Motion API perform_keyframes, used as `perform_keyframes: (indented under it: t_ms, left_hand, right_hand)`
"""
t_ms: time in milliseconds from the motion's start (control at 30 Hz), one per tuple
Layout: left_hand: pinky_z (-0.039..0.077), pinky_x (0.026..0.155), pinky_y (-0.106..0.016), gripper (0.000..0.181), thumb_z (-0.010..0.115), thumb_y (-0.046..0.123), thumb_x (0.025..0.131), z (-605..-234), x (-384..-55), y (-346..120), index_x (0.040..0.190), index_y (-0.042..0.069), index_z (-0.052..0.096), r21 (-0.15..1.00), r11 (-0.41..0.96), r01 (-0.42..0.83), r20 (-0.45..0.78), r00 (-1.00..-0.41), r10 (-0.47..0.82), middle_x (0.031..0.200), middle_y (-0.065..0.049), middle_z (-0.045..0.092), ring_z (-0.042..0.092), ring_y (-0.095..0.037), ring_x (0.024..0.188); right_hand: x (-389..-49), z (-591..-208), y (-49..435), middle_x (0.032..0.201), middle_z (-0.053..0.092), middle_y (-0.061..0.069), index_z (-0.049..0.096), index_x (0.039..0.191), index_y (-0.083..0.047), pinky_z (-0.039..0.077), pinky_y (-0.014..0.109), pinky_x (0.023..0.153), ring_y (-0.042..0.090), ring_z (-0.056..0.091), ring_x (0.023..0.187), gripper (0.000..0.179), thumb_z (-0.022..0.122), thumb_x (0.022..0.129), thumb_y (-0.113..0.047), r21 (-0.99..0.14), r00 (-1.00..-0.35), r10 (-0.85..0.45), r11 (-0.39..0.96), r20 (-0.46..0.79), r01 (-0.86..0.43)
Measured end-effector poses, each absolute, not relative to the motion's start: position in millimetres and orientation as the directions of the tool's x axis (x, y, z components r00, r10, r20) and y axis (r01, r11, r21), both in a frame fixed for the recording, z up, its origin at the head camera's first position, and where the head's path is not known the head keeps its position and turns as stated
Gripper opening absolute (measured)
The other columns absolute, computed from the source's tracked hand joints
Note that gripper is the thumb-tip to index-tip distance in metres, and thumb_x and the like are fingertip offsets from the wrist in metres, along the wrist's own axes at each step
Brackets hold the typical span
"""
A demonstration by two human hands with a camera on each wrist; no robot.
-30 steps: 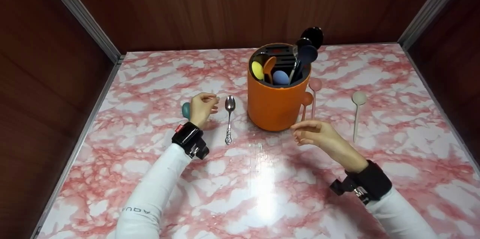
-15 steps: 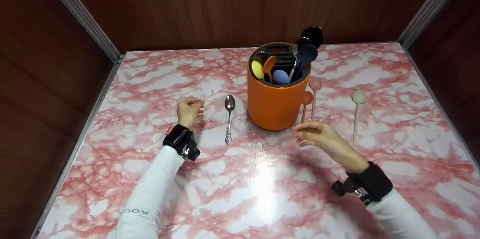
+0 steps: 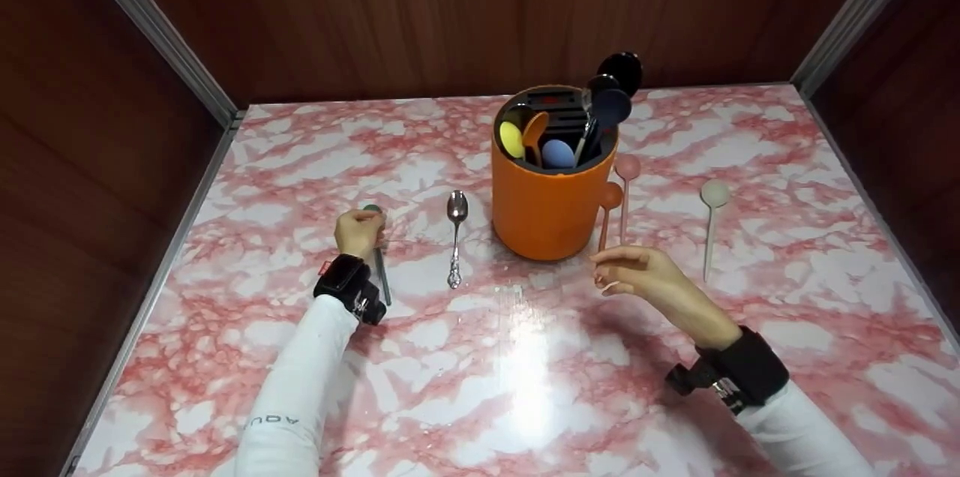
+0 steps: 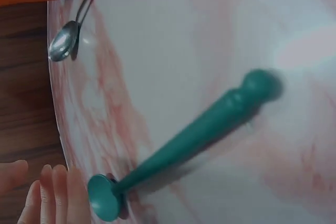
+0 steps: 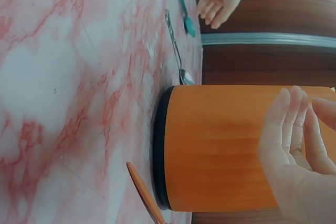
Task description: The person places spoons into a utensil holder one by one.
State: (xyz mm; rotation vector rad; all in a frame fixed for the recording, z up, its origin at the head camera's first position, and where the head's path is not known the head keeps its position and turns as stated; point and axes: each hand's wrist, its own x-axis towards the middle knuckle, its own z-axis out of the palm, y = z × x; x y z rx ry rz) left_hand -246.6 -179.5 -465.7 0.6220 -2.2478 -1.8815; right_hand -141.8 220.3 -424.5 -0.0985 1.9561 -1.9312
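My left hand [image 3: 358,232] hovers by the bowl end of a teal spoon [image 4: 189,135], fingers loosely bent and holding nothing. The spoon lies on the table, its handle [image 3: 383,278] pointing toward me. To its right lies an ornate metal spoon [image 3: 457,226]. My right hand [image 3: 645,268] is relaxed in front of an orange utensil holder [image 3: 551,214], with nothing in its fingers; in the right wrist view that hand [image 5: 299,161] overlaps the holder. An orange spoon [image 3: 611,196] and a pink spoon [image 3: 627,168] lie just beyond it, handle ends partly hidden.
A pale cream spoon [image 3: 715,194] lies at the right. The holder contains a yellow spoon [image 3: 512,139], a blue spoon [image 3: 558,154] and several other utensils, some dark ones sticking up high. Wooden walls [image 3: 450,12] bound the marbled table [image 3: 450,379] behind and at both sides.
My left hand has moved left and slightly nearer to me, from the right of the teal spoon's bowl to its left, leaving the spoon's handle visible. My right hand has barely moved.
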Motion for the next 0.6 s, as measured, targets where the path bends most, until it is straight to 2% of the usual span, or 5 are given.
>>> perform_keyframes:
  t_ms: [100,300,600]
  left_hand:
    - [0.05,0.042,-0.017,0.02,0.063,-0.003,0.086,-468.3,-246.0,-183.3,0.101,-0.016,0.063,0.956,0.138,-0.259,-0.182,-0.892,-0.415,0.071,-0.012,0.062,0.054,-0.007,0.043]
    - [0.041,0.037,-0.014,0.022,0.065,0.002,0.086,-472.9,-245.4,-191.8,0.102,-0.013,0.065,0.924,0.226,-0.31,-0.184,-0.875,-0.448,0.066,-0.01,0.062,0.052,-0.007,0.044]
    - [0.04,0.037,-0.012,0.024,0.067,0.006,0.085,-478.7,-246.5,-196.7,0.101,-0.011,0.068,0.87,0.335,-0.363,-0.178,-0.863,-0.473,0.064,-0.009,0.064,0.048,-0.004,0.038]
  right_hand:
    - [-141.4,-425.4,221.3,0.097,0.064,0.006,0.061,0.117,0.003,0.055,0.03,0.085,0.016,0.062,0.091,0.027,0.061,0.096,-0.013,-0.973,-0.921,-0.317,0.049,-0.227,0.224]
    - [-140.9,-427.1,224.0,0.098,0.066,0.006,0.065,0.114,-0.002,0.055,0.029,0.084,0.015,0.063,0.091,0.02,0.061,0.097,-0.013,-0.975,-0.922,-0.32,0.048,-0.219,0.216]
    - [-139.1,-434.3,228.7,0.103,0.066,0.007,0.066,0.116,-0.001,0.055,0.03,0.085,0.016,0.063,0.094,0.023,0.061,0.097,-0.013,-0.976,-0.92,-0.328,0.051,-0.215,0.21]
